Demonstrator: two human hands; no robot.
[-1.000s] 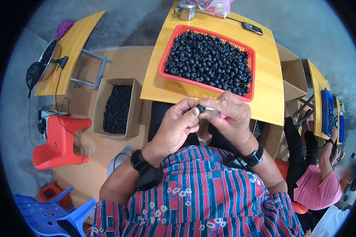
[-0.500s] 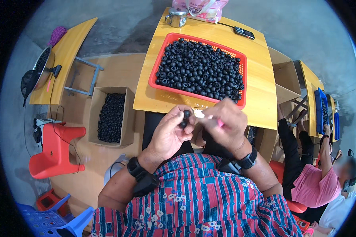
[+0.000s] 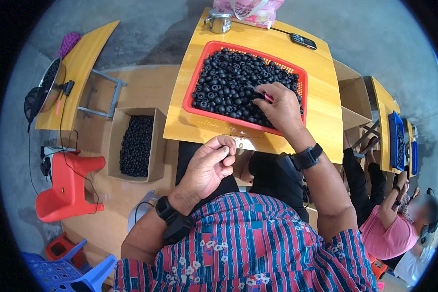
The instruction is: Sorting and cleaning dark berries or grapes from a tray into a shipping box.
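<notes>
A red plastic basket (image 3: 186,100) on the yellow table holds a heap of small round black pieces (image 3: 228,80), many with a hole in one end. Over the basket's right half, my right hand (image 3: 283,109) is closed on a small pink-handled tool (image 3: 268,98). The tool's thin pale tip shows beyond the fingers, among the black pieces. My left hand (image 3: 209,163) is in front of the table's near edge, its fingers curled against the thumb. Whatever may lie inside those fingers is mostly hidden.
The yellow table (image 3: 177,121) also bears a metal mug (image 3: 220,22), a pink bag (image 3: 258,12) and a black phone (image 3: 304,41). A cardboard box (image 3: 155,163) of black pieces stands on the floor left, near a red stool (image 3: 65,187). A person in pink (image 3: 389,228) works at right.
My right hand has moved away from my left hand, up and forward over the basket, with the pink-handled tool. My left fingers have curled in; the black pieces they held no longer show clearly.
</notes>
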